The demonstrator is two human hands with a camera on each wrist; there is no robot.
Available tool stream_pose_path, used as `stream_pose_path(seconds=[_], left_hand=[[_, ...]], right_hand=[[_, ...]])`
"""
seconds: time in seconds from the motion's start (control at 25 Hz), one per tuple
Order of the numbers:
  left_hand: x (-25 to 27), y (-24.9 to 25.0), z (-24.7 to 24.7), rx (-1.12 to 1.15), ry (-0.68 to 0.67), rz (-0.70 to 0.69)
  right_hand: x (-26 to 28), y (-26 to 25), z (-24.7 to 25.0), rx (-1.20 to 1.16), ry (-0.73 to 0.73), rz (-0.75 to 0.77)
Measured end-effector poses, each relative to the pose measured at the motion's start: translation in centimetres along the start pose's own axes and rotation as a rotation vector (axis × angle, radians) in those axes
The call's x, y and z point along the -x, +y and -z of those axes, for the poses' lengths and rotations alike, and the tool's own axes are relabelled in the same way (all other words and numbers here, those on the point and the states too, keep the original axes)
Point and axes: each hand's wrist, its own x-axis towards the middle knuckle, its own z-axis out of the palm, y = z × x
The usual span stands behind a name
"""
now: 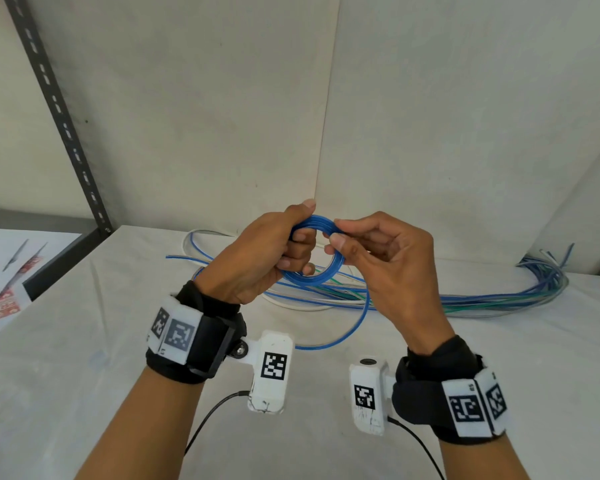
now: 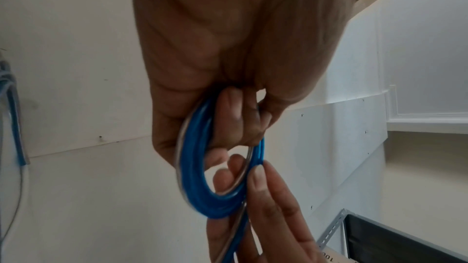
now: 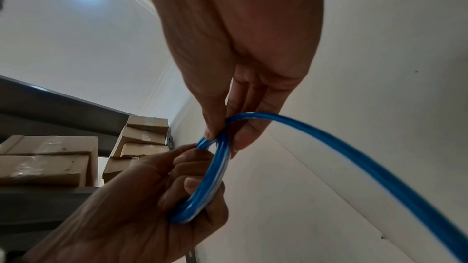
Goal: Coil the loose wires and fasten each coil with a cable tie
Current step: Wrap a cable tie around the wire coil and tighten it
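- Blue wire coil (image 1: pixel 310 252) sits in the air between your two hands, above the middle of the bench (image 1: pixel 84 341); you are in the winding step, and by my reading no tie is on it yet.
- Your left hand (image 1: pixel 257 258) has its grip wrapped round the left side of the coil, fingers curled through the ring and thumb over the top.
- Your right hand (image 1: pixel 378 258) has a narrow grip, pinching the strand at the coil's right edge between thumb and forefinger.
- A loose tail (image 1: pixel 354 327) of the same blue wire drops from the coil, curves near you and lies on the bench, so some length looks left to wind.
- Next, I judge, you feed that tail round once more, keeping the left grip firm so the turns do not spring apart; then you need a cable tie, and none shows in any view.
- The wire looks smooth, glossy and springy, a blue translucent jacket with a pale streak along it; the turns lie flat and close in a neat ring.
- Far behind the coil lies a bundle of loose wires (image 1: pixel 465 303), blue, green and white, running toward the right edge.
- The bench wears a pale, matt, slightly creased cover.
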Motion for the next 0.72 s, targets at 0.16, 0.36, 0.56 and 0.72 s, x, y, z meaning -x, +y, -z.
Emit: stream_pose_path(seconds=[0.16,0.36,0.56,0.72], left_hand=[[0.0,0.1,-0.2,0.046,0.074,-0.082],[0.1,0.4,0.0,0.265,0.058,-0.126],[-0.1,0.2,-0.7,0.371,0.141,-0.195],[-0.4,-0.2,-0.9,0.358,0.132,-0.21]], right_hand=[[-0.1,-0.1,0.1,-0.026,0.055,-0.02],[-0.2,-0.2,0.0,-0.094,0.12,-0.098],[0.6,-0.4,-2.1,-0.289,0.135,-0.171],[0.4,-0.3,-2.3,-0.267,0.223,-0.11]])
